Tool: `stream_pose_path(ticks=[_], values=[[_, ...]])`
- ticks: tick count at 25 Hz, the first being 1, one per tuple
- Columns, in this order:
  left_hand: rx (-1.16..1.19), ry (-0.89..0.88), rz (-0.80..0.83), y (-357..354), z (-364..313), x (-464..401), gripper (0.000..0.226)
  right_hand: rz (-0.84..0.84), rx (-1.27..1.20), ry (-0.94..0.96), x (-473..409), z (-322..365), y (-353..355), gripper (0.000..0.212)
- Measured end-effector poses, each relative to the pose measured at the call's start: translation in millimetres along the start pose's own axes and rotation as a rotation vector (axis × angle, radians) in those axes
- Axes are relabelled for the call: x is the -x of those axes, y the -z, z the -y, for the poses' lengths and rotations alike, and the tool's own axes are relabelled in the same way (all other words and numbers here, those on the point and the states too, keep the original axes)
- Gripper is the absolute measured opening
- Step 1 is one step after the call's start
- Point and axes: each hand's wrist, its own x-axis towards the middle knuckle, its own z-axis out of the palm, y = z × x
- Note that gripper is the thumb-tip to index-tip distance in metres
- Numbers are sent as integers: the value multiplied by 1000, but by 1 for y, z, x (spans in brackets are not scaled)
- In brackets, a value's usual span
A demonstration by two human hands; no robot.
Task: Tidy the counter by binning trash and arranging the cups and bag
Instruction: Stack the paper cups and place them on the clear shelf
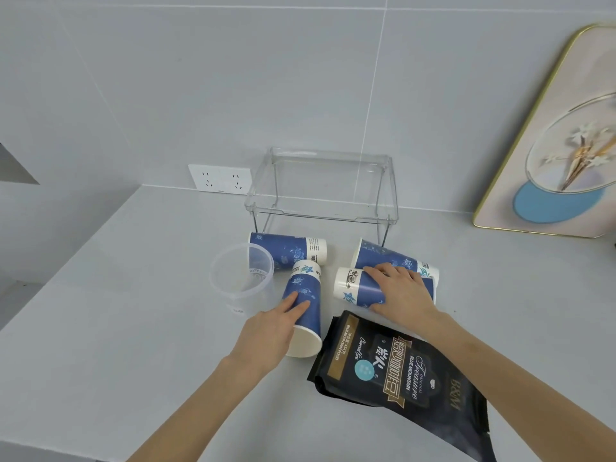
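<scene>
Several blue-and-white paper cups lie on their sides on the white counter [133, 328]. My left hand [266, 331] wraps the near-left cup [305, 288], whose mouth faces me. My right hand [400, 291] grips a second cup [356, 288] lying crosswise, its base to the left. Another cup [383, 256] lies just behind that one, and one more [286, 250] at the back left. A black coffee bag [400, 371] lies flat in front of my right hand. A clear plastic cup [241, 278] stands upright at the left.
A clear acrylic shelf [321, 208] on thin legs stands against the wall behind the cups. A wall socket [220, 179] sits to its left. A gold-rimmed decorative tray [520, 181] leans on the wall at the right.
</scene>
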Motion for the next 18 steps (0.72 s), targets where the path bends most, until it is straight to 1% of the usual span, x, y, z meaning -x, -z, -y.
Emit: stream_pose_path(ticks=[4, 6, 9, 13, 16, 18], values=[[57, 7, -199, 33, -12, -3, 40, -63, 36, 33, 1, -4, 36, 65], [65, 22, -241, 49, -17, -9, 35, -107, 57, 62, 2, -3, 54, 65], [215, 40, -231, 62, -15, -24, 31, -184, 108, 114, 4, -2, 77, 64], [347, 70, -234, 74, -9, -38, 37, -259, 203, 190, 4, 3, 105, 61], [410, 85, -256, 80, -7, -41, 40, -318, 328, 329, 1, 14, 125, 62], [482, 93, -233, 81, -3, -42, 38, -358, 449, 420, -2, 24, 131, 66]])
